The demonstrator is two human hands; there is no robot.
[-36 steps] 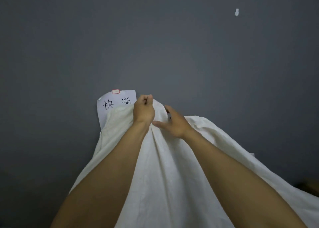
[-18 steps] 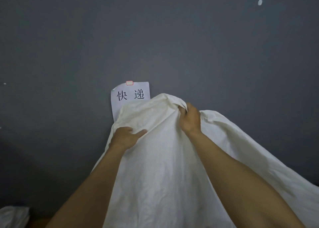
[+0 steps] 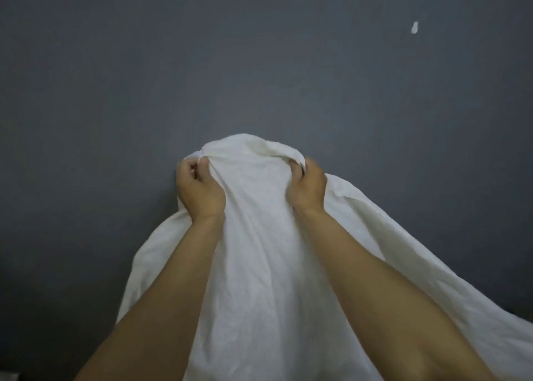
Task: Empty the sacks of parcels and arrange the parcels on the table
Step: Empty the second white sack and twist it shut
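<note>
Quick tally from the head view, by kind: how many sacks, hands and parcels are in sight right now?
Sack: 1
Hands: 2, the left hand and the right hand, both gripping the sack's top
Parcels: 0 in view
White mark on the wall: 1
Total: 4

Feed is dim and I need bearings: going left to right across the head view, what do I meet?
left hand gripping cloth → bunched top of the white sack → right hand gripping it → small white mark on the grey wall
</note>
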